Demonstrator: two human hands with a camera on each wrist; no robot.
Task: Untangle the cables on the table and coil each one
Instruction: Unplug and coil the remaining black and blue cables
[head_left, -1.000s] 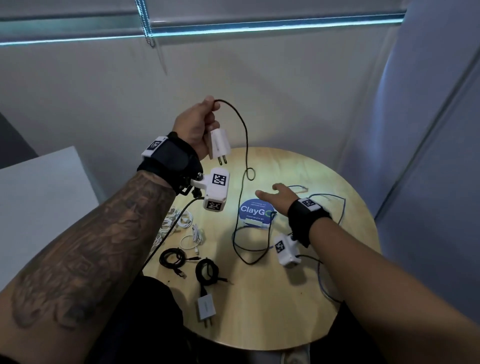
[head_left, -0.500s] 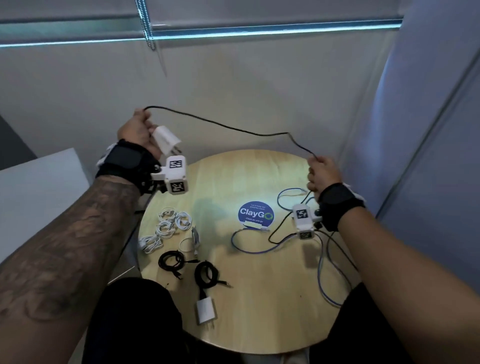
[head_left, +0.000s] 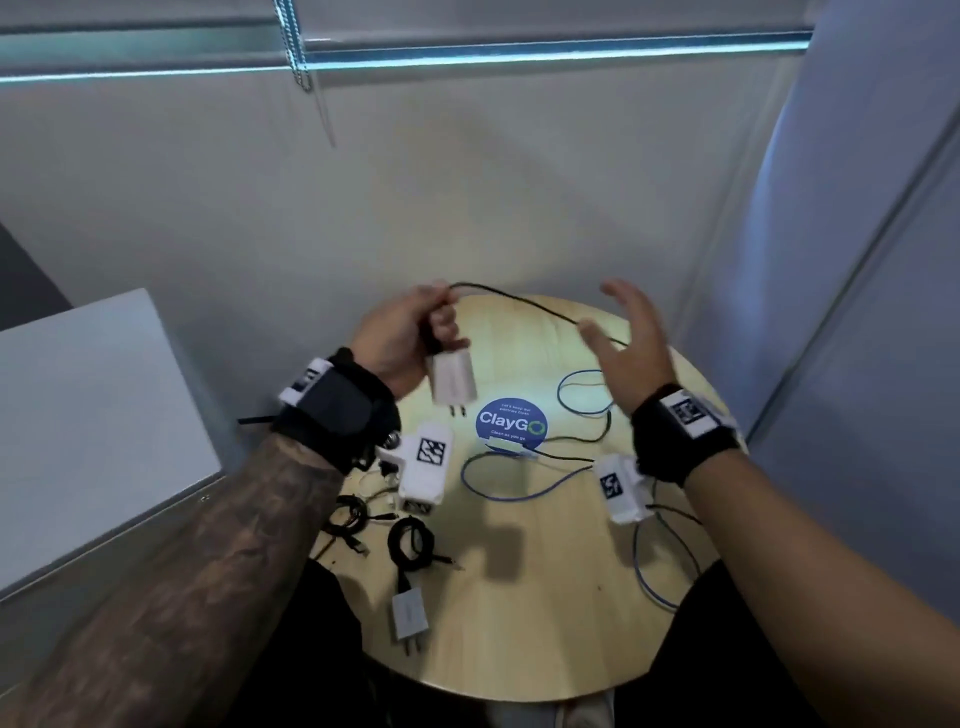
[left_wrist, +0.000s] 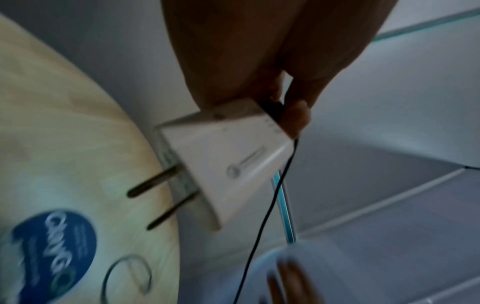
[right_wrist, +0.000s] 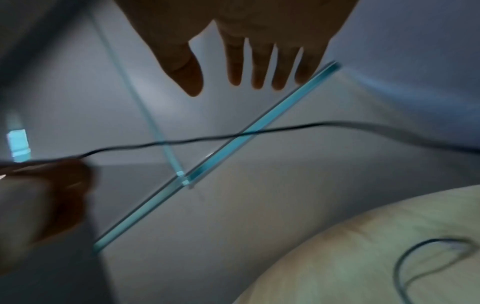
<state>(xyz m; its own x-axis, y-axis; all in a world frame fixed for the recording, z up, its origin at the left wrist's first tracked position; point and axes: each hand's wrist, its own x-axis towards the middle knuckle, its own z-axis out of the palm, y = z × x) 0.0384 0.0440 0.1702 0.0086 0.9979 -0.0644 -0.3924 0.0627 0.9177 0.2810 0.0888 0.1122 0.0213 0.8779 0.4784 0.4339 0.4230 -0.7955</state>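
Observation:
My left hand (head_left: 410, 332) is raised over the far left of the round wooden table (head_left: 545, 597) and grips a white plug adapter (head_left: 452, 382) (left_wrist: 228, 164) together with the black cable (head_left: 519, 301) (right_wrist: 259, 133) that leaves it. The cable runs right, passes under my right hand (head_left: 623, 338) and drops to the table. My right hand hovers above it with straight, spread fingers (right_wrist: 259, 67) and holds nothing. A blue cable (head_left: 519, 493) lies in loose loops on the table.
Coiled black cables (head_left: 410, 543) and a grey adapter (head_left: 410, 616) lie near the table's front left. A blue round ClayGo sticker (head_left: 511, 423) marks the middle. A white surface (head_left: 88, 415) stands to the left, a wall behind.
My hands have come closer together. The right hand has let go of the black cable and opened above it. The left hand moved right and down with the adapter.

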